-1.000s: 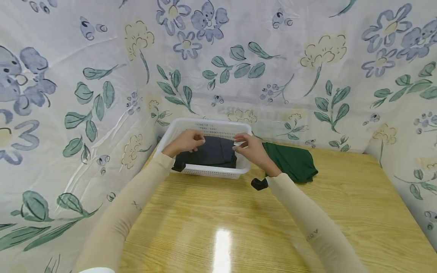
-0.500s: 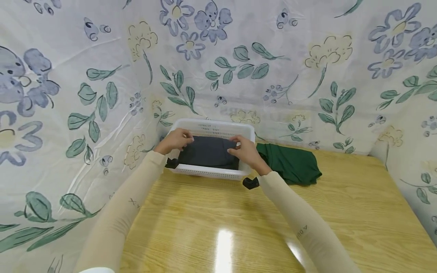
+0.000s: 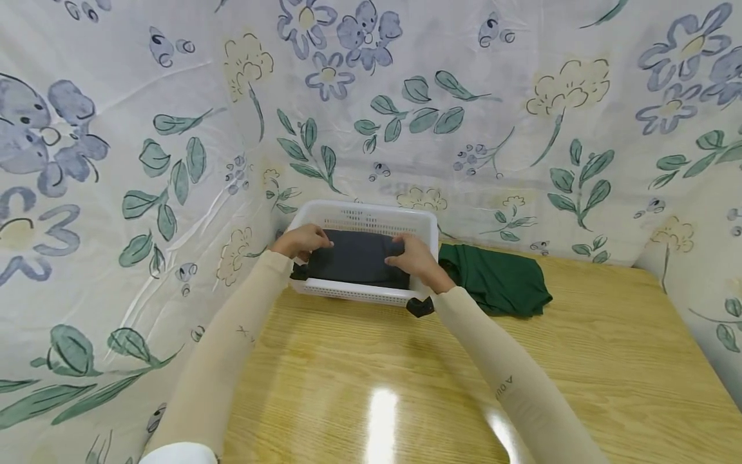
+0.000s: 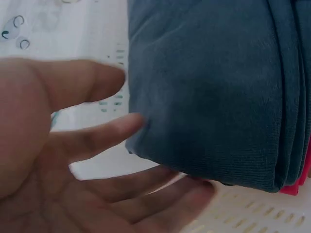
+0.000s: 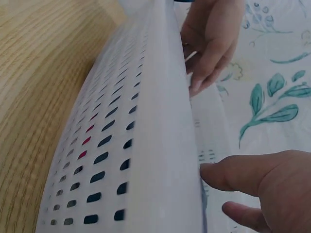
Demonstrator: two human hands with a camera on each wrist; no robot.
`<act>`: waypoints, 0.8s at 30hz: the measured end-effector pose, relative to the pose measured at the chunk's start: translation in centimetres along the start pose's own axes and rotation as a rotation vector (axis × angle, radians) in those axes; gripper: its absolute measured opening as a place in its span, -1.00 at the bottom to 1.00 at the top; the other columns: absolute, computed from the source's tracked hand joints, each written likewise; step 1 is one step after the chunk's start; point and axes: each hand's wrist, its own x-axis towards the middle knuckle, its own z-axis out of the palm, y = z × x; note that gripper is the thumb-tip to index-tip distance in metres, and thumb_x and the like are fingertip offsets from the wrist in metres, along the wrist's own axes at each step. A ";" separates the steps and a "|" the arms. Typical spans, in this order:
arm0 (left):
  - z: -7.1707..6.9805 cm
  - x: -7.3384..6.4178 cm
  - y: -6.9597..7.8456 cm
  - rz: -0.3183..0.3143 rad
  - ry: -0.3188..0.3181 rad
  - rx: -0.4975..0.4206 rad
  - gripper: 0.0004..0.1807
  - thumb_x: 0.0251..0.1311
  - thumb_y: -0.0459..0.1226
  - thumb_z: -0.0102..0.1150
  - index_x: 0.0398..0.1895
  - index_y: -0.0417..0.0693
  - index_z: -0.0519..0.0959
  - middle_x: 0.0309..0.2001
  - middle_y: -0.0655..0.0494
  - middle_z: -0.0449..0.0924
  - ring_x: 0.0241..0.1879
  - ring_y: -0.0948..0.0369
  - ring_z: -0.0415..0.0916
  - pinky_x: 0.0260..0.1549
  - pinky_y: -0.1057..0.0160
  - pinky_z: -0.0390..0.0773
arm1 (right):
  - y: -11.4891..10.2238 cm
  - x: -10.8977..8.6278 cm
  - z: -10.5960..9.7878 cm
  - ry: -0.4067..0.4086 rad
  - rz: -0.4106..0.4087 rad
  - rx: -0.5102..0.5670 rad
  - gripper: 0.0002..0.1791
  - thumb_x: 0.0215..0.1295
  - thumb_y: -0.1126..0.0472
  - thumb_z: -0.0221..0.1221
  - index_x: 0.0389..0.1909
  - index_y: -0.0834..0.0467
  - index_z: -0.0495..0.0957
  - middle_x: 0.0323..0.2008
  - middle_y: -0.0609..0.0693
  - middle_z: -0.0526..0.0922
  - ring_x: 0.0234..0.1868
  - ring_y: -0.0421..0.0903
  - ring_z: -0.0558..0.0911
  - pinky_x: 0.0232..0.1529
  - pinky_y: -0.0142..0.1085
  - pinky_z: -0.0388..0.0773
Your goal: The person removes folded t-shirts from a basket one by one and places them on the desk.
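Note:
Folded dark cloth point(image 3: 359, 259) lies inside a white plastic basket point(image 3: 359, 294). My left hand point(image 3: 303, 241) is at the cloth's left end; in the left wrist view its fingers are spread, with fingertips right at the edge of the ribbed cloth point(image 4: 204, 97). At the opposite end is my right hand point(image 3: 416, 259), thumb and fingers apart over the cloth. The right wrist view shows my right thumb point(image 5: 243, 172) beyond the basket's rim point(image 5: 163, 145), which hides the cloth there. A bit of red cloth point(image 4: 290, 189) peeks out beneath the dark one.
Folded green cloth point(image 3: 504, 280) lies on the wooden table point(image 3: 324, 374) to the right of the basket. A flower-printed curtain point(image 3: 371, 116) hangs close behind the basket and along the left side. Dark devices point(image 3: 420, 307) sit at both wrists.
Both hands have lowered to the ends of the dark cloth, the left after shifting outward. The view has turned slightly left; basket and green cloth stay in place.

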 end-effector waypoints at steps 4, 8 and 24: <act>0.2 0.4 -0.1 -0.059 -0.076 0.029 -0.53 0.57 -0.18 0.03 0.37 -0.28 0.38 -0.38 0.08 0.23 -0.61 0.25 0.04 -0.50 0.23 0.32 | 0.0 0.0 0.3 -0.046 0.063 0.025 -0.36 0.44 0.14 0.29 0.44 0.24 0.32 0.45 0.22 0.33 0.37 0.21 0.42 0.24 0.05 0.49; 0.1 0.3 0.2 -0.046 -0.082 0.047 -0.52 0.56 -0.15 0.03 0.37 -0.26 0.38 -0.07 -0.09 0.34 -0.45 0.16 0.27 -0.39 0.20 0.48 | 0.2 0.0 0.5 -0.081 0.124 0.021 -0.33 0.46 0.08 0.26 0.46 0.21 0.28 0.43 0.23 0.35 0.37 0.22 0.43 0.27 0.06 0.46; -0.1 1.1 -0.7 -0.012 -0.107 -0.130 -0.55 0.56 -0.21 0.07 0.35 -0.29 0.44 0.41 -0.27 0.26 0.06 -0.05 0.53 0.02 0.02 0.59 | 0.7 0.6 0.9 -0.038 0.131 0.228 -0.35 0.39 0.21 0.31 0.43 0.14 0.30 0.45 0.21 0.30 0.40 0.19 0.38 0.34 0.06 0.39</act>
